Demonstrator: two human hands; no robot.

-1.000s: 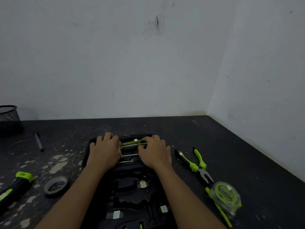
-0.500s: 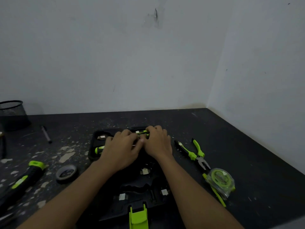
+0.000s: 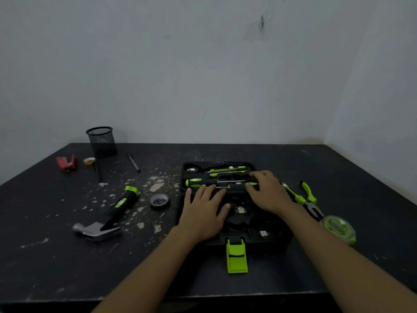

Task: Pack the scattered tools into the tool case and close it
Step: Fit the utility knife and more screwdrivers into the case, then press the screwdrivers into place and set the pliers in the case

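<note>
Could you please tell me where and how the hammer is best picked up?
Grip the hammer by its black handle, close to the steel head, from above. It lies flat left of the tool case, handle free on both sides; the head probably carries the weight.

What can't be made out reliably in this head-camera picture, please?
Head view throughout:
- Lower slots of the tool case: covered by the left hand and right hand, and dim.
- Whether the right hand grips the screwdriver: the hand itself hides the handle.
- Pliers: partly behind the right wrist.
- Hammer head: blurred.
- Red object, far left: too small to identify.
</note>
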